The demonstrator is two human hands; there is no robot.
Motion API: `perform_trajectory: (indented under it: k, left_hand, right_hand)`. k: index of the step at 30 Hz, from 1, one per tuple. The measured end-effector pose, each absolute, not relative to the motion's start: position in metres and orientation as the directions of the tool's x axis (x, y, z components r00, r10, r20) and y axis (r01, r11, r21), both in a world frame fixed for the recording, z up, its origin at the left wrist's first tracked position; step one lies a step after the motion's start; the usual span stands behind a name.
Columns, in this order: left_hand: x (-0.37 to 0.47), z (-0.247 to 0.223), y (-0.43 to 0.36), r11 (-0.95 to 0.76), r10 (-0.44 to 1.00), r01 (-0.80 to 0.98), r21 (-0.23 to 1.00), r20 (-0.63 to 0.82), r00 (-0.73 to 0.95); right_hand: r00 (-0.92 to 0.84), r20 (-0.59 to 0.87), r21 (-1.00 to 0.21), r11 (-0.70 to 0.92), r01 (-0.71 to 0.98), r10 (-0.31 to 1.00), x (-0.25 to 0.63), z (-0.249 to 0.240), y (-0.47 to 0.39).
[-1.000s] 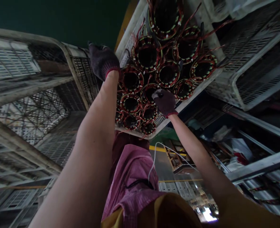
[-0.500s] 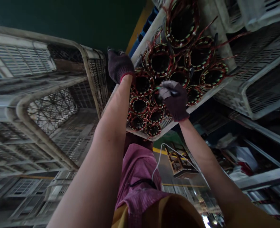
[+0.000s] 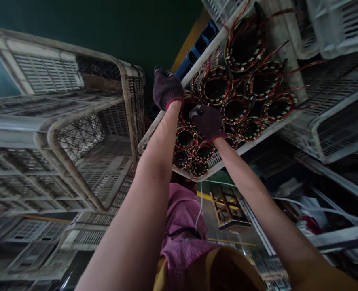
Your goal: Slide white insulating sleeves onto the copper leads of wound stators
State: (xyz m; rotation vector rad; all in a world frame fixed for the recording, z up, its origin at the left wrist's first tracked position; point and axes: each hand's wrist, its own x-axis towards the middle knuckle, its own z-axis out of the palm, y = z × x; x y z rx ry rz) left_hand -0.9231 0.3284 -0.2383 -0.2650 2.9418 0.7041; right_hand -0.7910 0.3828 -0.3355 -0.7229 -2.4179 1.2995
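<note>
Several motor stators wound with copper wire (image 3: 215,87) stand packed together, ring ends up, in a pale plastic crate (image 3: 245,148). Red-brown lead wires stick out from some of them. My right hand (image 3: 207,121), in a dark knitted glove with greyish fingertips, is over the stators near the crate's left side. Its fingers are curled in, and anything in them is hidden. My left hand (image 3: 167,87), gloved the same way, is at the crate's left rim with its fingers bent. What it grips, if anything, is out of sight.
Stacked grey slatted crates (image 3: 127,101) stand on the left, and more crates (image 3: 327,133) on the right. Blue bins (image 3: 193,54) lie beyond the stator crate. A wooden stool (image 3: 231,208) is on the floor behind. A white cable (image 3: 200,206) hangs near my pink apron (image 3: 181,230).
My right hand has moved left across the stators, closer to my left hand. The whole view has shifted, with the crates appearing farther right. My left hand stays by the crate's rim.
</note>
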Motion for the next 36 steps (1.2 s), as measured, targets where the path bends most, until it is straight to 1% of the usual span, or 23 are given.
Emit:
perform_trajectory:
  k: [4,7,9,11,12,14,16,17,18,20,23,26,28,29,31,34,36]
  left_hand:
    - [-0.926,-0.242,0.329,0.911,-0.096,-0.143,0.386,-0.14,-0.986]
    - [-0.927,-0.243,0.328,0.906,-0.107,-0.153,0.394,-0.137,-0.985]
    - [-0.926,-0.241,0.328,0.898,-0.112,-0.161,0.41,-0.142,-0.984]
    - [-0.924,-0.239,0.328,0.89,-0.109,-0.187,0.415,-0.204,-0.973]
    - [-0.924,-0.238,0.328,0.886,-0.117,-0.216,0.409,-0.254,-0.96]
    - [-0.922,-0.236,0.328,0.875,-0.16,-0.299,0.382,-0.355,-0.921]
    - [-0.922,-0.236,0.329,0.855,-0.214,-0.367,0.367,-0.394,-0.894]
    - [-0.923,-0.237,0.329,0.849,-0.228,-0.373,0.374,-0.378,-0.897]
    - [-0.924,-0.239,0.329,0.85,-0.228,-0.358,0.385,-0.344,-0.911]
    - [-0.927,-0.244,0.329,0.869,-0.201,-0.293,0.399,-0.255,-0.946]
    - [-0.931,-0.251,0.328,0.895,-0.157,-0.204,0.398,-0.148,-0.976]
    - [-0.933,-0.254,0.327,0.909,-0.125,-0.149,0.39,-0.087,-0.988]
    - [-0.932,-0.253,0.327,0.925,-0.111,-0.127,0.359,-0.065,-0.992]
    - [-0.931,-0.253,0.327,0.933,-0.11,-0.124,0.337,-0.06,-0.992]
    - [-0.93,-0.251,0.329,0.944,-0.117,-0.127,0.305,-0.053,-0.992]
    - [-0.928,-0.251,0.332,0.944,-0.144,-0.145,0.295,-0.026,-0.989]
    - [-0.928,-0.252,0.334,0.944,-0.157,-0.151,0.295,-0.002,-0.988]
  right_hand:
    - [-0.832,0.025,-0.887,0.395,0.237,0.555,-0.79,-0.336,0.389]
    - [-0.809,0.075,-0.924,0.346,0.164,0.583,-0.777,-0.329,0.388]
    - [-0.771,0.085,-0.956,0.27,0.116,0.632,-0.76,-0.324,0.38]
    - [-0.759,0.04,-0.979,0.178,0.101,0.65,-0.741,-0.323,0.367]
    - [-0.78,-0.001,-0.985,0.132,0.108,0.626,-0.734,-0.325,0.36]
    - [-0.847,-0.081,-0.988,0.067,0.136,0.525,-0.724,-0.334,0.347]
    - [-0.896,-0.135,-0.983,0.058,0.175,0.424,-0.721,-0.345,0.335]
    - [-0.899,-0.149,-0.98,0.059,0.189,0.411,-0.72,-0.351,0.331]
    - [-0.891,-0.156,-0.979,0.051,0.196,0.425,-0.718,-0.355,0.327]
    - [-0.848,-0.165,-0.983,-0.009,0.186,0.503,-0.712,-0.361,0.318]
    - [-0.783,-0.218,-0.974,-0.177,0.14,0.583,-0.697,-0.365,0.3]
    - [-0.73,-0.321,-0.93,-0.348,0.121,0.604,-0.69,-0.371,0.276]
    - [-0.685,-0.366,-0.905,-0.412,0.105,0.63,-0.691,-0.377,0.261]
    - [-0.664,-0.372,-0.904,-0.416,0.099,0.649,-0.693,-0.38,0.255]
    - [-0.629,-0.35,-0.923,-0.37,0.105,0.694,-0.698,-0.385,0.246]
    - [-0.601,-0.272,-0.962,-0.227,0.151,0.752,-0.702,-0.387,0.239]
    - [-0.6,-0.224,-0.972,-0.133,0.194,0.768,-0.705,-0.385,0.238]
